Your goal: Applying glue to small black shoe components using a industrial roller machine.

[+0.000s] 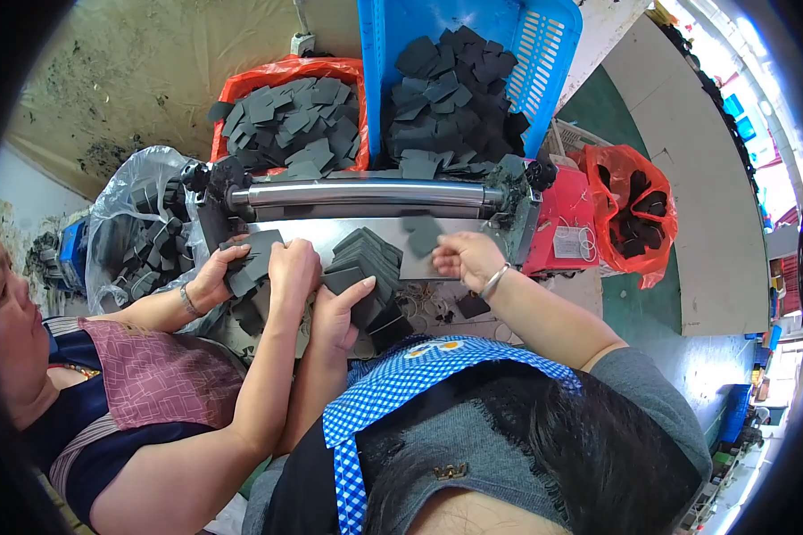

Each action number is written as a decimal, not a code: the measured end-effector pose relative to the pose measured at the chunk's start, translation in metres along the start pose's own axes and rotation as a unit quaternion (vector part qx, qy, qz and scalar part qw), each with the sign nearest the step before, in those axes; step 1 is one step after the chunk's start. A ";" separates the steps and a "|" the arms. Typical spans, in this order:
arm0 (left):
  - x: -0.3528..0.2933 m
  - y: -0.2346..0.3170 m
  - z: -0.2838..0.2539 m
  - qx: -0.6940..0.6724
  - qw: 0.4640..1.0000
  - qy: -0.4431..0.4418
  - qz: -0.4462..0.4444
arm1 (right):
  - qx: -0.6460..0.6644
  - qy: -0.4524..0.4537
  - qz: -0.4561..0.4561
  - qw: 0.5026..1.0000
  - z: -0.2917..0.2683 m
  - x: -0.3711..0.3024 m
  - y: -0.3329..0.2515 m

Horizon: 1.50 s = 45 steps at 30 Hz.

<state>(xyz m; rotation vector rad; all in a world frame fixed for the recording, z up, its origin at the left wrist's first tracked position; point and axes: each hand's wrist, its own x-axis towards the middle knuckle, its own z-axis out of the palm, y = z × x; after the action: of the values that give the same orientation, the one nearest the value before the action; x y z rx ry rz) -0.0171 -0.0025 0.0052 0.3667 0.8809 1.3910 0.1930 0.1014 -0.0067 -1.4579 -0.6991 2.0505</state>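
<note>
My left hand (335, 316) is closed around a fanned stack of dark grey flat pieces (366, 259), its thumb lying over the near side. To the right, my right hand (473, 260) pinches a single dark grey piece (423, 237), slightly blurred, above the bare metal plate (317, 230) of a roller machine. A shiny steel roller (375, 193) spans the machine just beyond both hands. At my left, a co-worker's hands (293, 266) hold more such pieces (257, 259), close beside my left hand.
Behind the roller stand a red bag (232, 85) and a blue crate (531, 76), both filled with dark pieces. A clear plastic bag (116, 205) sits left, an orange-red bag (660, 183) right. The machine's red housing (562, 214) borders my right side.
</note>
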 end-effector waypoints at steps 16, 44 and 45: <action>-0.001 -0.001 0.002 0.024 0.997 -0.051 -0.053 | -0.071 -0.149 0.003 0.986 0.029 -0.025 -0.005; 0.003 -0.006 -0.002 -0.010 0.999 -0.001 -0.042 | -0.057 -0.002 0.025 0.998 -0.002 0.006 -0.013; 0.003 -0.007 -0.001 0.001 0.999 -0.006 -0.037 | -0.055 -0.011 -0.020 0.998 -0.003 0.007 -0.011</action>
<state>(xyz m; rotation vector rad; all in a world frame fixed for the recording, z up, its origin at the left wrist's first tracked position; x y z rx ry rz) -0.0132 -0.0012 -0.0017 0.3406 0.8791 1.3189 0.1957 0.1140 -0.0050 -1.4726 -0.8555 2.0290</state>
